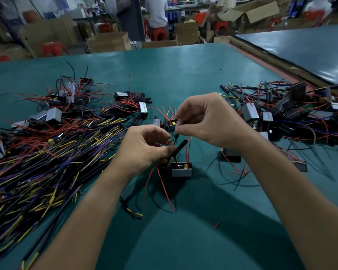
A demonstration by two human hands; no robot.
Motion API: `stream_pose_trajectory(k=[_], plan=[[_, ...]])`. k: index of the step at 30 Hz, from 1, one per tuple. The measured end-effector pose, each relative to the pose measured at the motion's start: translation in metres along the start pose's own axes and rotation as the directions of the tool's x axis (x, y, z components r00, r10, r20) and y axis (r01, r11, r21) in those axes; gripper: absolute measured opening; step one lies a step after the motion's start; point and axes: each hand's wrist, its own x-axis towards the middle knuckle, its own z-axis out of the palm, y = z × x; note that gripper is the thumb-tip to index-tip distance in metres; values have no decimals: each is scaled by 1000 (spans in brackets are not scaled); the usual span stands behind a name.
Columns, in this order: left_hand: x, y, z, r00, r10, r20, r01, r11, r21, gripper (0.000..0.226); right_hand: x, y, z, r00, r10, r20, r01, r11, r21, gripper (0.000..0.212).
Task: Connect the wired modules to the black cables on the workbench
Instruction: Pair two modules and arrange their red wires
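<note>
Near the middle of the workbench [183, 75], the left hand [144, 149] pinches a black cable [180, 146] above the module [181, 169]. The right hand [205, 121] pinches a thin wire [176, 135] just beside the cable's open end. I think the soft wire can bend or miss the opening if the cable tilts.

left hand [144, 147] round black cable [180, 146], right hand [205, 119] on thin wire [176, 137]
</note>
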Motion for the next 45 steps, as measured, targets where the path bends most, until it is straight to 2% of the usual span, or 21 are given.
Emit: stream_pose_trajectory(k=[8,17,21,27,34,38,45], plan=[[0,-3,6,997,-59,-49,56,997,-51,23,2,2,8,1000,-8,-6,8,998,-66,20],[1,-5,3,996,-74,-43,71,994,-78,18,1,3,5,999,25,40,-27,998,60,23],[0,-4,4,998,-61,-35,57,994,-94,21,2,5,10,996,51,67,-54,997,53,21],[-1,-2,4,997,-74,-11,72,992,-107,24,2,7,13,999,42,22,-43,999,34,26],[-1,-2,7,999,-53,-12,50,989,-139,31,2,8,18,997,40,63,-42,998,36,33],[1,-7,2,999,-30,-29,28,997,-68,30,3,10,18,999,39,17,-39,999,-25,36],[3,-11,4,999,-13,-33,13,1000,-21,21,2,10,22,998,42,50,-38,995,-91,34]])
